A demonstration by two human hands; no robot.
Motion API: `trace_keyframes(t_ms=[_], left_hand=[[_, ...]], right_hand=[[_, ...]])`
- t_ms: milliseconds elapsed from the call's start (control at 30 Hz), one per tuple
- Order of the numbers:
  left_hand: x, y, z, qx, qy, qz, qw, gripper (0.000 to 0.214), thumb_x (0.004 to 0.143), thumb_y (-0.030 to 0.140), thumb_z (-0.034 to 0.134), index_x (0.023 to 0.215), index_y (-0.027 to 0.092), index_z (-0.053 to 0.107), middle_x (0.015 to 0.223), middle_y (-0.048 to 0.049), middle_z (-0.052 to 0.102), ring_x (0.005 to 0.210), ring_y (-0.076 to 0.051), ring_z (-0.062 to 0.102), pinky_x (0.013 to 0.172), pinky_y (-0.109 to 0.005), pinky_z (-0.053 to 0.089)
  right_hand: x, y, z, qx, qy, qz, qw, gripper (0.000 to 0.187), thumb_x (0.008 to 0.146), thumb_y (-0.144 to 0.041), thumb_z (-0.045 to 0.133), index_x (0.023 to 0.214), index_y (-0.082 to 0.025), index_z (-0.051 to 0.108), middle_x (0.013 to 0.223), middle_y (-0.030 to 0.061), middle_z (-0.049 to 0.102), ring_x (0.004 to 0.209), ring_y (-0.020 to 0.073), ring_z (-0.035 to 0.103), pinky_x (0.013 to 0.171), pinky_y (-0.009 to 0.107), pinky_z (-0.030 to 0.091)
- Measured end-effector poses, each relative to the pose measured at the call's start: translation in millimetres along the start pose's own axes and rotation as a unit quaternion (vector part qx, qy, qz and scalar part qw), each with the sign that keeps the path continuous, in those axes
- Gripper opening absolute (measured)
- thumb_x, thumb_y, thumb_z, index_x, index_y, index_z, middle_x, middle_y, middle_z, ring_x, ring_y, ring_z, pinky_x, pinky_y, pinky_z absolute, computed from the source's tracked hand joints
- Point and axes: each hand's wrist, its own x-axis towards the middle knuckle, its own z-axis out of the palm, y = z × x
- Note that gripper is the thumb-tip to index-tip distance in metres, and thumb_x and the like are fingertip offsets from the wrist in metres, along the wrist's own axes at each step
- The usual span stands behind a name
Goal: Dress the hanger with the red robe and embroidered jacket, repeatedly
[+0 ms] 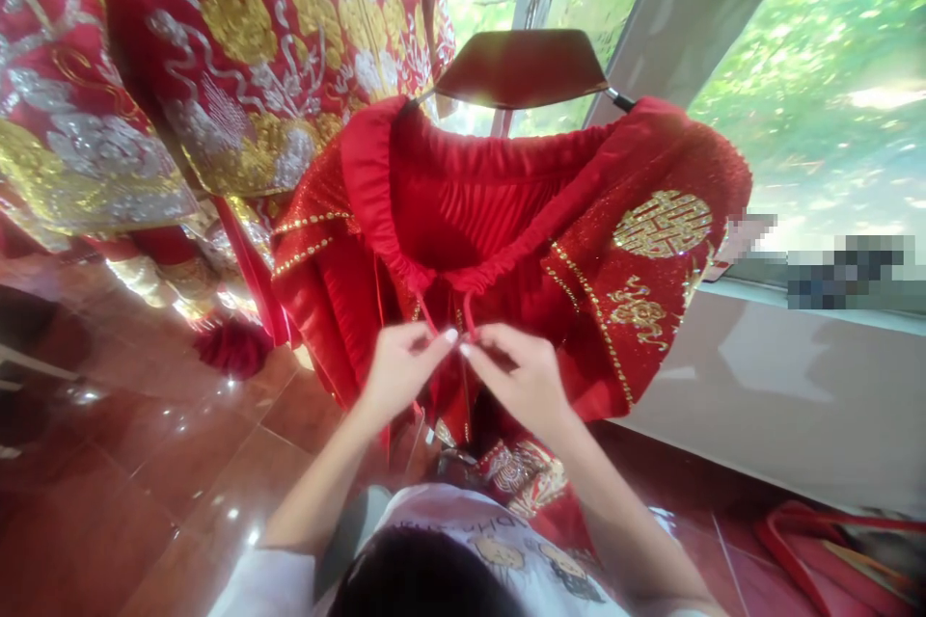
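In front of me a red embroidered skirt (651, 299) with a gathered elastic waistband (368, 183) hangs from a dark red hanger (521, 67) by its clips. Gold beading and round gold motifs decorate its panels. Two thin red drawstrings come out of the waistband's front. My left hand (405, 366) pinches the left drawstring (428, 313) between thumb and finger. Close beside it, my right hand (517, 371) pinches the right drawstring (469, 308). The thumbs nearly meet below the waistband; the string ends are partly hidden by my fingers.
Heavily embroidered red, gold and silver garments (238, 48) hang at the left. Windows (817, 116) stand behind and to the right, above a pale wall (759, 376). Red floor tiles (195, 472) lie below. A red object (810, 530) sits on the floor at lower right.
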Motion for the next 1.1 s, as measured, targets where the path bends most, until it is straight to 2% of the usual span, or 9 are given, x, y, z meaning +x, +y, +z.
trace_keyframes(t_ms=[100, 267, 367, 500, 600, 667, 800, 967, 1100], left_hand=[[12, 20, -47.4, 0.042, 0.095, 0.066, 0.992, 0.029, 0.078, 0.033, 0.073, 0.055, 0.018, 0.061, 0.047, 0.0044, 0.049, 0.042, -0.006, 0.039, 0.040, -0.021, 0.026], [41, 35, -117.1, 0.154, 0.288, 0.208, 0.922, 0.021, 0.077, 0.031, 0.075, 0.062, 0.019, 0.067, 0.048, 0.0064, 0.045, 0.046, -0.006, 0.034, 0.044, -0.024, 0.021], [50, 30, -117.6, 0.247, 0.314, 0.206, 0.893, 0.029, 0.082, 0.035, 0.070, 0.059, 0.018, 0.062, 0.049, 0.0046, 0.040, 0.049, -0.008, 0.032, 0.050, -0.026, 0.024], [52, 14, -78.6, 0.322, 0.365, 0.223, 0.844, 0.020, 0.086, 0.039, 0.062, 0.089, 0.020, 0.070, 0.086, -0.0081, 0.060, 0.087, -0.023, 0.052, 0.080, -0.036, 0.037], [59, -5, -46.0, 0.364, 0.275, 0.278, 0.845, 0.036, 0.083, 0.046, 0.065, 0.111, 0.025, 0.067, 0.113, -0.0123, 0.060, 0.109, -0.030, 0.048, 0.097, -0.043, 0.029], [69, -18, -33.1, 0.393, 0.210, 0.292, 0.846, 0.039, 0.080, 0.049, 0.067, 0.113, 0.027, 0.068, 0.115, -0.0121, 0.062, 0.107, -0.031, 0.051, 0.097, -0.044, 0.029], [81, -23, -31.3, 0.388, 0.218, 0.274, 0.853, 0.023, 0.090, 0.032, 0.057, 0.104, 0.026, 0.073, 0.103, -0.0117, 0.067, 0.097, -0.027, 0.057, 0.090, -0.041, 0.036], [67, 13, -35.0, 0.278, 0.089, 0.219, 0.931, 0.031, 0.093, 0.025, 0.047, 0.113, 0.021, 0.070, 0.097, -0.0084, 0.070, 0.081, -0.018, 0.062, 0.079, -0.031, 0.047], [63, 43, -39.9, 0.094, 0.054, 0.124, 0.986, 0.036, 0.089, 0.025, 0.050, 0.121, 0.019, 0.066, 0.064, 0.0005, 0.061, 0.052, -0.010, 0.050, 0.056, -0.023, 0.046]], right_hand=[[9, -2, -40, -0.101, 0.077, -0.048, 0.991, 0.007, 0.080, -0.023, 0.065, 0.081, -0.019, 0.070, 0.064, 0.0017, 0.066, 0.049, 0.0111, 0.056, 0.046, 0.023, 0.045], [39, 25, -98, -0.135, 0.164, -0.030, 0.977, 0.006, 0.076, -0.026, 0.071, 0.075, -0.020, 0.071, 0.065, 0.0017, 0.065, 0.052, 0.0099, 0.054, 0.048, 0.023, 0.039], [54, 41, -96, -0.175, 0.171, -0.010, 0.970, 0.012, 0.080, -0.029, 0.066, 0.076, -0.018, 0.069, 0.063, 0.0023, 0.063, 0.053, 0.0118, 0.053, 0.053, 0.026, 0.041], [58, 36, -53, -0.359, 0.194, -0.066, 0.910, 0.015, 0.083, -0.022, 0.057, 0.088, -0.016, 0.069, 0.084, 0.0078, 0.068, 0.074, 0.0196, 0.058, 0.071, 0.034, 0.044], [62, 28, -12, -0.402, 0.219, -0.126, 0.880, 0.027, 0.087, -0.022, 0.053, 0.109, -0.015, 0.067, 0.108, 0.0120, 0.067, 0.093, 0.0240, 0.058, 0.085, 0.039, 0.042], [68, 28, 8, -0.369, 0.202, -0.158, 0.893, 0.029, 0.092, -0.024, 0.049, 0.112, -0.014, 0.067, 0.107, 0.0125, 0.067, 0.093, 0.0229, 0.058, 0.088, 0.038, 0.043], [79, 31, 20, -0.254, 0.164, -0.151, 0.941, 0.030, 0.096, -0.025, 0.041, 0.096, -0.016, 0.070, 0.092, 0.0103, 0.069, 0.086, 0.0211, 0.061, 0.088, 0.038, 0.046], [84, 15, 10, -0.005, 0.182, -0.021, 0.983, 0.016, 0.088, -0.023, 0.047, 0.088, -0.018, 0.062, 0.083, 0.0053, 0.064, 0.067, 0.0138, 0.058, 0.069, 0.030, 0.050], [88, -4, 3, 0.226, 0.119, 0.131, 0.958, 0.008, 0.083, -0.027, 0.047, 0.081, -0.019, 0.049, 0.058, -0.0052, 0.041, 0.040, 0.0048, 0.027, 0.038, 0.019, 0.022]])
